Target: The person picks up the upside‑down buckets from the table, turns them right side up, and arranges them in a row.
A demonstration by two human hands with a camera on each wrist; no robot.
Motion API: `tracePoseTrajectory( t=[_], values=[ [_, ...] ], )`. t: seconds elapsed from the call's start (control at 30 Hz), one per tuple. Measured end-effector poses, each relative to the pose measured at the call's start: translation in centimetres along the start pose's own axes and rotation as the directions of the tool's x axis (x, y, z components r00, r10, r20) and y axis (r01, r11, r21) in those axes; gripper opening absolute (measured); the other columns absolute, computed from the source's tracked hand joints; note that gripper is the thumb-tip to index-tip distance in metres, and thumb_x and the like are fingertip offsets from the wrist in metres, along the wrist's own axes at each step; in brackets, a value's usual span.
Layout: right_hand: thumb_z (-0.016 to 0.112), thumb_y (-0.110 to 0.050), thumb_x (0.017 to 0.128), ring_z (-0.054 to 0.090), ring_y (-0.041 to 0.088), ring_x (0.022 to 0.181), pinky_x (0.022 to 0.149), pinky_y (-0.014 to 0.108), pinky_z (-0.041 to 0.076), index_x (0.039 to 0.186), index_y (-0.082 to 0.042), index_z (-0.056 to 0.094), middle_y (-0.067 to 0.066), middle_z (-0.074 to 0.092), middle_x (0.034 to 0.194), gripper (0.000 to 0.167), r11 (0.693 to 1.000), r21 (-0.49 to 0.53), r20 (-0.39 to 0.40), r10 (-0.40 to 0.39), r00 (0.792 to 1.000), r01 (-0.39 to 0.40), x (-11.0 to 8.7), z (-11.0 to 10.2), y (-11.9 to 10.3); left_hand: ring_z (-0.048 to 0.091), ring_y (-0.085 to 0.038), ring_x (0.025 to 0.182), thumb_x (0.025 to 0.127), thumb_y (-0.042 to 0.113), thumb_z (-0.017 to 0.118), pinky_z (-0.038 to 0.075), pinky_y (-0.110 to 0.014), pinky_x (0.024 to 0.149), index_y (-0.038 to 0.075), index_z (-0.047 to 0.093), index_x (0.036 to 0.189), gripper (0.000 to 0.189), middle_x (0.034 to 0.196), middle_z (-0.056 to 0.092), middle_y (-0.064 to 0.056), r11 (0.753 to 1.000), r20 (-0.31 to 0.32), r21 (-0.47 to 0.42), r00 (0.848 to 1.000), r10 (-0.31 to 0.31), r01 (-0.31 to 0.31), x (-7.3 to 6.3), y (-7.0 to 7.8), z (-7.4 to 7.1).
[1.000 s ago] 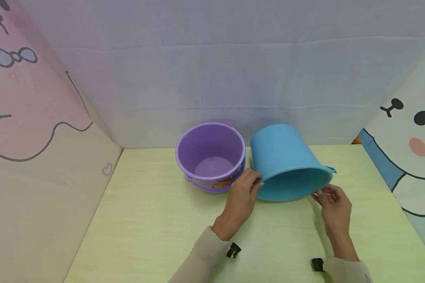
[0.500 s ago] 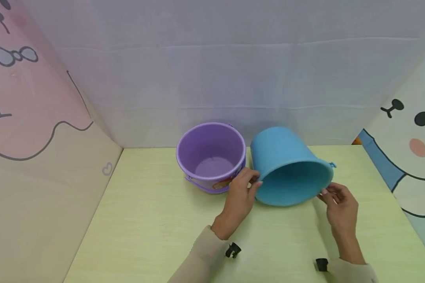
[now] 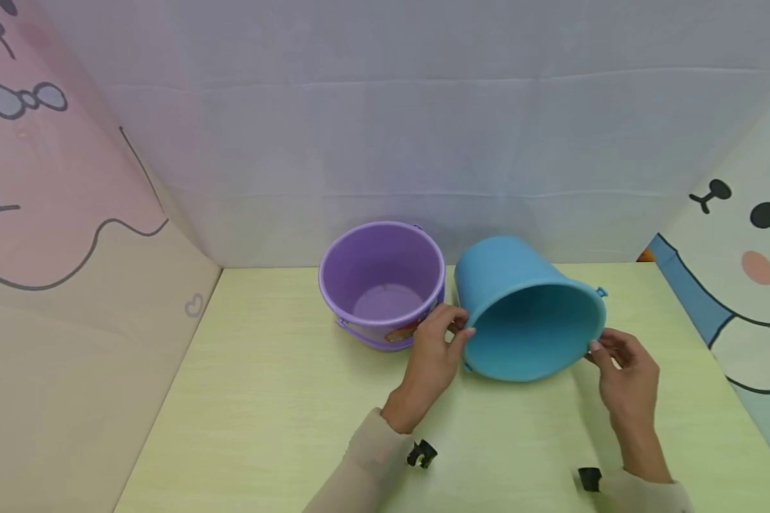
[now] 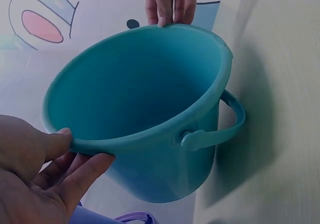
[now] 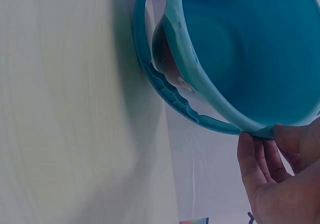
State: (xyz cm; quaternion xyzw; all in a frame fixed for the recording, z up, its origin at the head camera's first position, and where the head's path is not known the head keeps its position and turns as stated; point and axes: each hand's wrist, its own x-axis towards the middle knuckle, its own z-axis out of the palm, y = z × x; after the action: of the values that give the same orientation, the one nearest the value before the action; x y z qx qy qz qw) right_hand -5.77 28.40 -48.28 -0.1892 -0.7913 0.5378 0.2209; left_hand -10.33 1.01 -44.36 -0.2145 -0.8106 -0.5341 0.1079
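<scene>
A blue bucket (image 3: 532, 331) lies tipped on its side in the head view, its mouth facing the person. My left hand (image 3: 431, 356) pinches the bucket's rim at its left, thumb inside the mouth and fingers outside, as the left wrist view shows. On the opposite side of the rim, my right hand (image 3: 630, 377) pinches the edge between thumb and fingers. The blue handle (image 5: 167, 91) hangs along the underside, close to the tabletop in the right wrist view. Just left of the blue bucket, a purple bucket (image 3: 385, 274) stands upright with its mouth up; nothing shows inside it.
The pale yellow-green table (image 3: 269, 399) ends at a white cloth wall (image 3: 385, 142) close behind both buckets. Printed cartoon panels flank it, a pink one (image 3: 70, 164) at left and a bear one (image 3: 738, 271) at right. Black clips (image 3: 421, 454) sit by the sleeves.
The blue bucket's mouth has turned upward and more toward the person, showing more of its inside. My right hand has moved right and slightly down with the rim; my left hand stays nearly in place.
</scene>
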Motion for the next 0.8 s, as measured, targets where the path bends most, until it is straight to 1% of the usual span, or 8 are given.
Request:
tracePoseTrajectory(
  t=[0.23, 0.47, 0.6, 0.67, 0.8],
  values=[
    [0.063, 0.004, 0.103, 0.064, -0.008, 0.086, 0.076, 0.006, 0.054, 0.127, 0.010, 0.064, -0.022, 0.063, 0.096, 0.025, 1.000, -0.018, 0.000, -0.020, 1.000, 0.020, 0.2, -0.4, -0.5, 0.069, -0.023, 0.093, 0.096, 0.001, 0.075, 0.058, -0.022, 0.078, 0.000, 0.070, 0.109, 0.014, 0.103, 0.068, -0.012, 0.999, 0.021, -0.015, 0.999, -0.048, 0.048, 0.2, 0.1, -0.1],
    [0.063, 0.002, 0.103, 0.063, -0.009, 0.086, 0.077, 0.005, 0.054, 0.130, 0.010, 0.065, -0.022, 0.062, 0.094, 0.028, 0.999, -0.047, -0.008, -0.019, 1.000, 0.018, 0.5, -0.7, -1.4, 0.070, -0.024, 0.091, 0.097, 0.001, 0.075, 0.059, -0.025, 0.080, 0.001, 0.070, 0.110, 0.015, 0.101, 0.068, -0.011, 0.995, 0.019, -0.045, 0.996, -0.084, 0.085, 0.4, 0.3, -0.3],
    [0.062, -0.001, 0.105, 0.062, -0.009, 0.089, 0.078, 0.005, 0.053, 0.134, 0.007, 0.065, -0.022, 0.062, 0.096, 0.030, 0.998, -0.063, -0.008, 0.001, 1.000, -0.002, 1.0, -0.9, -1.8, 0.071, -0.027, 0.091, 0.098, 0.001, 0.074, 0.060, -0.025, 0.075, -0.001, 0.070, 0.110, 0.013, 0.100, 0.067, -0.013, 0.988, 0.016, -0.099, 0.993, -0.119, 0.120, 0.5, 0.4, -0.4],
    [0.062, -0.003, 0.106, 0.062, -0.009, 0.090, 0.078, 0.004, 0.053, 0.136, 0.006, 0.065, -0.022, 0.062, 0.096, 0.031, 0.997, -0.070, -0.012, 0.013, 1.000, -0.013, 1.3, -0.9, -2.0, 0.071, -0.029, 0.090, 0.098, 0.000, 0.073, 0.061, -0.025, 0.070, -0.002, 0.070, 0.110, 0.013, 0.099, 0.066, -0.014, 0.978, 0.019, -0.145, 0.989, -0.146, 0.147, 0.5, 0.4, -0.4],
    [0.061, -0.006, 0.107, 0.062, -0.007, 0.090, 0.077, 0.004, 0.053, 0.137, 0.003, 0.065, -0.021, 0.062, 0.097, 0.032, 0.996, -0.046, -0.008, 0.071, 0.997, -0.072, 1.6, -0.9, -2.2, 0.069, -0.030, 0.089, 0.098, -0.001, 0.072, 0.062, -0.024, 0.064, -0.003, 0.069, 0.110, 0.012, 0.099, 0.065, -0.017, 0.957, 0.014, -0.220, 0.982, -0.190, 0.189, 0.5, 0.5, -0.3]
  ],
)
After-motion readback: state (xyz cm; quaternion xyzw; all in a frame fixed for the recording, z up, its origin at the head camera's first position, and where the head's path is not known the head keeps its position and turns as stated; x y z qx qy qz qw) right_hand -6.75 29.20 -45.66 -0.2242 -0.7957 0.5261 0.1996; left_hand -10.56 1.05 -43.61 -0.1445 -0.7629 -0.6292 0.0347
